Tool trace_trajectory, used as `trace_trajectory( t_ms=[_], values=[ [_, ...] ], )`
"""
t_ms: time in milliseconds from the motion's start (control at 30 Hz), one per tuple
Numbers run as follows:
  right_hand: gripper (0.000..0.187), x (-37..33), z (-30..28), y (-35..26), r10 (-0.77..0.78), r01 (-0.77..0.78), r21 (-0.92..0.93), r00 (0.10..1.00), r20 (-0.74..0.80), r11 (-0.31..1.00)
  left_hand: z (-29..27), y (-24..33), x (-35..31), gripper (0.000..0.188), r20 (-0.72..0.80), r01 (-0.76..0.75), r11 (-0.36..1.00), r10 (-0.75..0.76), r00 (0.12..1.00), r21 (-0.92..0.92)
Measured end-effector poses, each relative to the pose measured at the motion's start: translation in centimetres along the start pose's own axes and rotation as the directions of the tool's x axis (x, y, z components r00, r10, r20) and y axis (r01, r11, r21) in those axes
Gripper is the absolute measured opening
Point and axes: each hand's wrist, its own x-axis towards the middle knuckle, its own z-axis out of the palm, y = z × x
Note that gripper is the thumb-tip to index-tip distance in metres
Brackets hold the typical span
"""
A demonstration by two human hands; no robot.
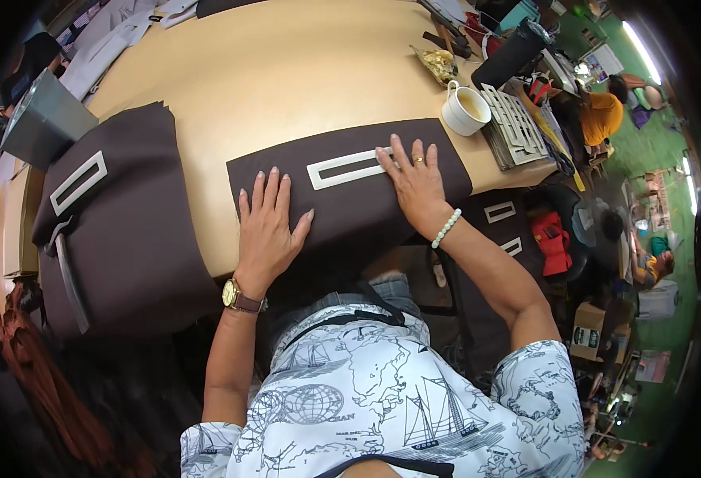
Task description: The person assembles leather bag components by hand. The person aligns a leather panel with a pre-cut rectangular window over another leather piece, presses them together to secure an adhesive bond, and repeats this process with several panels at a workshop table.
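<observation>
A dark brown fabric panel (342,211) lies over the table's near edge in front of me, its lower part hanging down. On it sits a white rectangular frame piece (316,177) with a long slot. My left hand (268,219) rests flat on the panel, fingers spread, left of the frame. My right hand (417,179) also lies flat, its fingertips over the frame's right end. Neither hand grips anything. To the left, a second brown panel (127,231) with a similar white frame (78,183) and a dark grey strip (68,271) drapes over the edge.
A grey metal block (48,115) stands on the left panel. At right are a white cup (466,109), a stack of white slotted pieces (514,127), a gold wrapper (436,64) and a black cylinder (514,52). People sit farther right. A cardboard box (597,331) is below.
</observation>
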Motion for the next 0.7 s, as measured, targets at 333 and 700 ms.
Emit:
trace_trajectory(
  t_ms=[333,700],
  values=[
    [0.06,0.5,-3.3,-4.2,-0.109,0.115,0.071,0.991,-0.081,0.991,-1.3,-0.1,-2.7,0.053,-0.442,-0.129,0.939,-0.026,0.897,-0.318],
    [0.06,0.8,-5.4,-6.5,-0.187,0.195,0.038,0.97,-0.153,0.98,-0.3,1.1,-10.8,0.021,-0.15,0.227,0.695,-0.437,0.887,-0.683]
  ],
)
